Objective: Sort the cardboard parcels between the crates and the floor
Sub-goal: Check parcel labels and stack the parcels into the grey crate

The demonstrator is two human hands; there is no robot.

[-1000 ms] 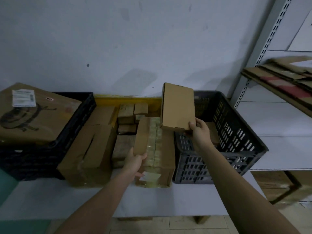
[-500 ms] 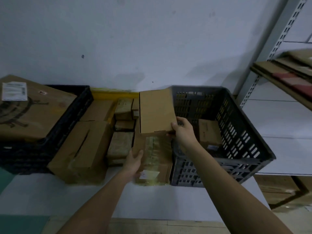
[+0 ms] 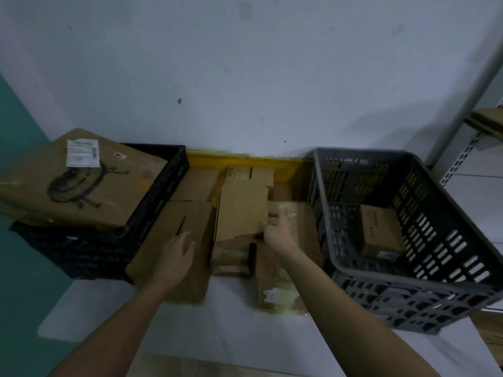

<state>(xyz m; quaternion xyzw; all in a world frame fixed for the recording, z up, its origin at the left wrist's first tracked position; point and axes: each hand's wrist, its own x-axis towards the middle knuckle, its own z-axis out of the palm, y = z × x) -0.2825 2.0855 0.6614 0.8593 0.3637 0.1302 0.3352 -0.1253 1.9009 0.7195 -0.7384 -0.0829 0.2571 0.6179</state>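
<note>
Against the grey wall (image 3: 245, 63), several parcels are left unsorted at 12 o'clock between the crates; a flat cardboard parcel (image 3: 242, 210) is pinched by the right hand (image 3: 277, 232), the left hand (image 3: 177, 254) spread, and one small parcel (image 3: 381, 232) is lodged in the grey crate (image 3: 408, 289).

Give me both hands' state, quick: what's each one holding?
Left hand: open, holding nothing, fingers spread above the big floor box.
Right hand: gripping the flat cardboard parcel at its near right corner.

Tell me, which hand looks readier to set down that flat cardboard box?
The right hand: it already grips the flat box at its near corner. The left hand lies apart, open over the bigger parcel beside it.
</note>
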